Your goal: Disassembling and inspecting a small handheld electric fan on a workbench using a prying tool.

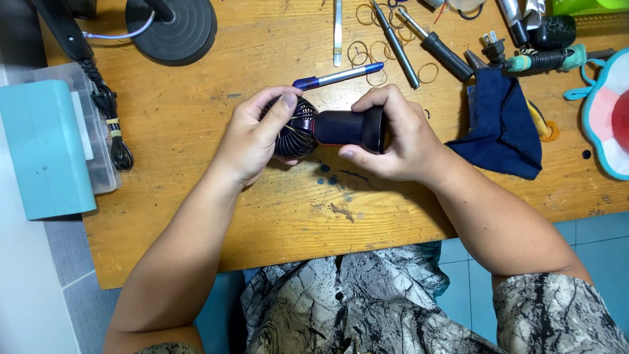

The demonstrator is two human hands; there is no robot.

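Mid-frame, left hand (257,134) clamps the small black fan (298,128) by its grille, right hand (393,137) grips its handle — squeeze harder and those thin ribs could bend.

A small dark handheld fan (321,128) is lying on its side in the air just above the wooden worktop, its round ribbed grille head pointing left and its thick black handle running right. The grille head is sitting partly hidden on the left, while the flared base is facing right.
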